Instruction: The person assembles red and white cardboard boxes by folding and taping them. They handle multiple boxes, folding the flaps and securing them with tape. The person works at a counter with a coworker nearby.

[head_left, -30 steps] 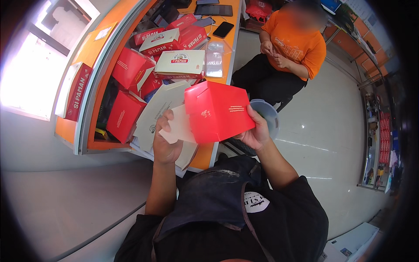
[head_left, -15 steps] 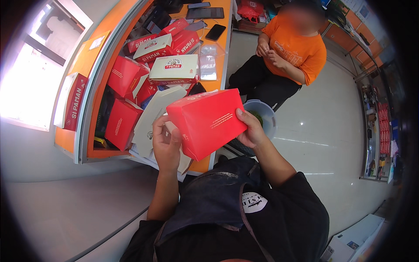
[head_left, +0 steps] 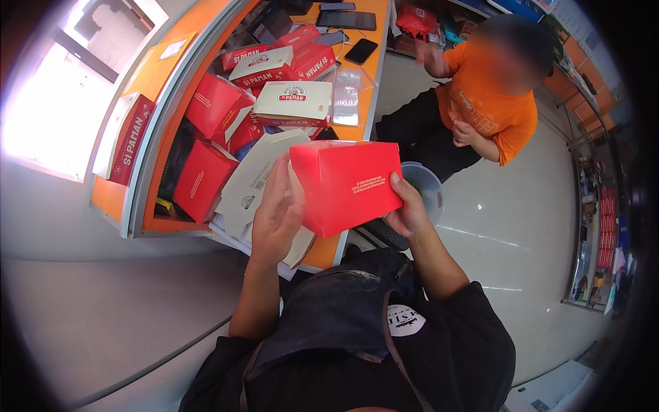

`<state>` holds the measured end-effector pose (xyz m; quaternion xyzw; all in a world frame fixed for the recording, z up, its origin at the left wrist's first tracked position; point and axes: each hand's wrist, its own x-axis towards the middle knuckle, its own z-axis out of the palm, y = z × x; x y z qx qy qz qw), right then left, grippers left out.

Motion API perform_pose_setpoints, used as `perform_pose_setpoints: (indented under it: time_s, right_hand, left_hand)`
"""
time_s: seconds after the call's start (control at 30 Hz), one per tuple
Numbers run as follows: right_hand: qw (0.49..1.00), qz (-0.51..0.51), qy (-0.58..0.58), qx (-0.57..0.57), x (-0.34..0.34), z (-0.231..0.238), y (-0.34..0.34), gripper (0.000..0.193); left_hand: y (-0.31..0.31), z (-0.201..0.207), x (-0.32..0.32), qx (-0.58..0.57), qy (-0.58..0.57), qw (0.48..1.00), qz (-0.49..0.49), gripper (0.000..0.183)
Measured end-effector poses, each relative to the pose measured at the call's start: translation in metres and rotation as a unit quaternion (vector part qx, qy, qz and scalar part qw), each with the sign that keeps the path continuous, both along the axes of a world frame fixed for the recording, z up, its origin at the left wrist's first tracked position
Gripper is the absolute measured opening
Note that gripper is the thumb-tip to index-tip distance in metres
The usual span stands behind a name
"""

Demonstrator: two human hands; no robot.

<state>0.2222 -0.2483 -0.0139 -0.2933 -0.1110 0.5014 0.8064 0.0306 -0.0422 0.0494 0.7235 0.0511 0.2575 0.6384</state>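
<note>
A folded red carton box is held up in front of me, tilted, with its plain red side toward me. My right hand grips its right end, thumb on the upper side and fingers beneath. My left hand rests against the box's left end, palm flat and fingers stretched out. Just behind that hand lies a flat, unfolded white carton sheet, partly covered by it. Beyond the held box, a white-topped red box sits on a heap of similar ones.
The heap, including a red box, fills an orange counter edged in metal. A phone and clear plastic packs lie along its right side. A co-worker in an orange shirt sits opposite, beside a pale bucket.
My left fingers have straightened from a curled hold into a flat palm at the box's end. The held box has turned slightly. The co-worker has leaned and raised one hand.
</note>
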Motion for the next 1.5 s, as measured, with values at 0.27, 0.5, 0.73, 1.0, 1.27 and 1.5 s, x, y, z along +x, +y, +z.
perform_pose_setpoints:
  time_s: [0.27, 0.5, 0.73, 1.0, 1.27, 1.5]
  right_hand:
    - [0.997, -0.047, -0.059, -0.025, -0.004, 0.006, 0.004, 0.061]
    - [0.996, -0.053, -0.072, -0.027, -0.003, 0.008, 0.002, 0.063]
    - [0.995, -0.037, -0.088, -0.038, -0.002, 0.006, -0.003, 0.062]
    - [0.962, -0.029, -0.266, -0.056, 0.001, 0.022, 0.003, 0.072]
    - [0.945, 0.067, -0.312, -0.069, 0.049, 0.029, 0.029, 0.069]
    - [0.937, -0.165, -0.248, -0.184, 0.092, 0.044, 0.145, 0.075]
  left_hand:
    - [0.005, -0.008, -0.005, 0.003, -0.004, 1.000, -0.006, 0.085]
    - [0.007, 0.004, -0.006, 0.028, 0.058, 0.998, -0.010, 0.099]
    - [0.012, 0.009, -0.013, 0.030, 0.049, 0.996, -0.062, 0.100]
    - [0.007, 0.003, -0.008, -0.128, 0.027, 0.990, 0.049, 0.080]
    - [0.018, -0.009, 0.002, -0.218, -0.066, 0.956, 0.185, 0.056]
    - [0.002, -0.043, -0.005, 0.188, 0.263, 0.945, 0.057, 0.039]
